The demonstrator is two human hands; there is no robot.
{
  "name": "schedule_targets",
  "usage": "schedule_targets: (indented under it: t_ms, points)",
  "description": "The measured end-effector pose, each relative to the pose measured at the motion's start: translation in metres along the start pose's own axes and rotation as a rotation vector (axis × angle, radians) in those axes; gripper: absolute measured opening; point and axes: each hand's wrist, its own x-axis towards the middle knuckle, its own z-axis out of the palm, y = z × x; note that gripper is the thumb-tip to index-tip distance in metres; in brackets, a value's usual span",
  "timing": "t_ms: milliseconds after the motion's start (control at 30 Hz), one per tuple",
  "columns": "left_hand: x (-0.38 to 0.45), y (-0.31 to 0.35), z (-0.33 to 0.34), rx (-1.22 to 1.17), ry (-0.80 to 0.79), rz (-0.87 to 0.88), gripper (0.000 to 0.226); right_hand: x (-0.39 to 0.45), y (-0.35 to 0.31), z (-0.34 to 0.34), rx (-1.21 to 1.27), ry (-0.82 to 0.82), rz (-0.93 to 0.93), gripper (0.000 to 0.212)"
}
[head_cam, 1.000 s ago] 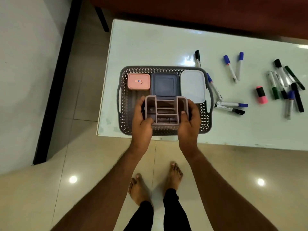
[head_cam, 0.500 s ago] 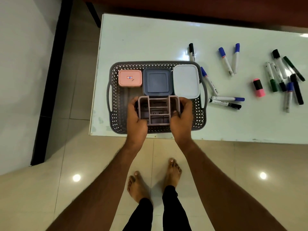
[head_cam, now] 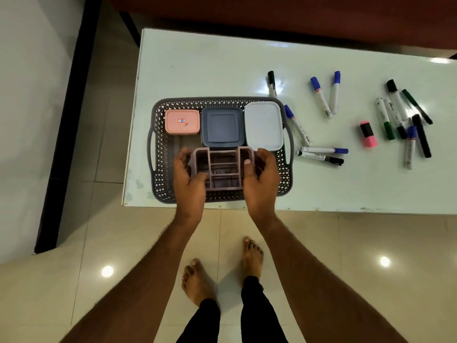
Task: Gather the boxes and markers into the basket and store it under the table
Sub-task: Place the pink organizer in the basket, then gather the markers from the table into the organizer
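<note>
A grey perforated basket (head_cam: 160,147) sits at the table's near left corner. Along its far side lie a pink box (head_cam: 183,121), a dark blue box (head_cam: 221,126) and a white box (head_cam: 263,125). In its near half stands a mauve compartment organizer (head_cam: 223,167). My left hand (head_cam: 189,177) grips the organizer's left side and my right hand (head_cam: 261,177) grips its right side, thumbs over the near edge. Several markers lie loose on the table, some beside the basket (head_cam: 321,154) and a cluster far right (head_cam: 405,120).
The pale glass table (head_cam: 197,65) ends just in front of the basket. A short pink-and-black marker (head_cam: 368,134) lies among the right markers. A dark red sofa (head_cam: 272,13) runs behind the table. My bare feet (head_cam: 197,280) stand on the tiled floor.
Both hands have brought the organizer down into the basket's near half, close against the dark blue box. The boxes and markers have not moved.
</note>
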Motion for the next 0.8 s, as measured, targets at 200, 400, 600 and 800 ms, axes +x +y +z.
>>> schedule_targets:
  t_ms: [200,400,600,800]
  points:
    - [-0.012,0.02,0.012,0.033,0.178,0.263,0.058,0.007,-0.008,-0.033,-0.087,0.127,-0.162,0.024]
    - [-0.005,0.051,0.064,0.157,0.262,0.444,0.044,0.054,-0.016,-0.079,-0.112,0.115,-0.261,0.015]
    - [0.018,0.086,0.161,0.207,0.25,0.619,0.031,0.141,-0.029,-0.131,-0.161,0.195,-0.308,0.013]
    - [0.065,0.107,0.257,0.481,0.206,0.673,0.018,0.241,-0.042,-0.167,-0.277,0.193,-0.316,0.015]
